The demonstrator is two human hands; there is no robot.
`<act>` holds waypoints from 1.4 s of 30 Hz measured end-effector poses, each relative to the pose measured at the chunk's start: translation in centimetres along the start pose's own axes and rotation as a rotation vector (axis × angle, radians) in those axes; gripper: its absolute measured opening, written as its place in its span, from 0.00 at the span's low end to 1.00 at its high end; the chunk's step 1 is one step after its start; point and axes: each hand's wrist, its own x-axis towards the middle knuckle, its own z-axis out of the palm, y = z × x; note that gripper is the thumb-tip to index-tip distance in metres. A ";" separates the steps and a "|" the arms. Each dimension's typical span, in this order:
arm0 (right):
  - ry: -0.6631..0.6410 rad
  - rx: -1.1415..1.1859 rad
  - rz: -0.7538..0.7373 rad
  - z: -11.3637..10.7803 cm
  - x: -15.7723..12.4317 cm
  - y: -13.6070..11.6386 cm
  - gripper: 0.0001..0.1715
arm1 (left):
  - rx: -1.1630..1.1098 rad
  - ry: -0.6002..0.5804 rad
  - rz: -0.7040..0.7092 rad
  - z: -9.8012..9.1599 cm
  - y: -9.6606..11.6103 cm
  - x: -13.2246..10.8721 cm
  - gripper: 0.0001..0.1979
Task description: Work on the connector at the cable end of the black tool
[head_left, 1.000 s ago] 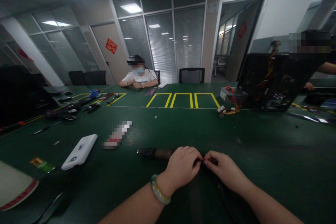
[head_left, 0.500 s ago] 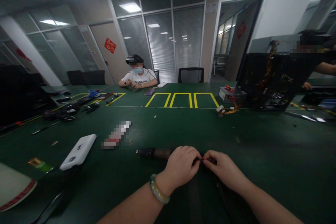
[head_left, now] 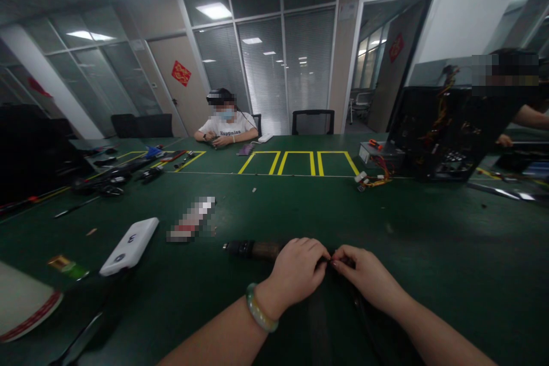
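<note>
A dark cylindrical tool (head_left: 262, 250) with a black ringed collar and small metal tip lies sideways on the green table, its tip to the left. My left hand (head_left: 298, 269) is closed over its right end, hiding that part. Close beside it, my right hand (head_left: 364, 274) is closed in a pinch, its fingertips meeting those of my left hand. Whatever sits between the fingertips is too small and dark to make out. From beneath my right hand a dark cord (head_left: 362, 311) runs down toward the near edge.
To the left lie a white power bank (head_left: 131, 246), a blurred-out flat item (head_left: 191, 219), a green-and-gold small bottle (head_left: 68, 267) and a white paper cup (head_left: 26, 303). An open computer case (head_left: 446, 131) and power supply (head_left: 380, 155) stand at back right. Two other people work around the table.
The view has shifted very slightly. Both my hands keep the same pinched pose at the tool's right end.
</note>
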 end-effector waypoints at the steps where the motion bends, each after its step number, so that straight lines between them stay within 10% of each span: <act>1: 0.004 -0.001 -0.003 0.0 0.0 0.1 0.08 | -0.001 -0.001 0.000 0.0 0.0 0.0 0.05; 42: 0.008 0.007 -0.008 -0.1 -0.2 -0.3 0.08 | 0.018 0.001 0.013 0.1 0.0 0.1 0.04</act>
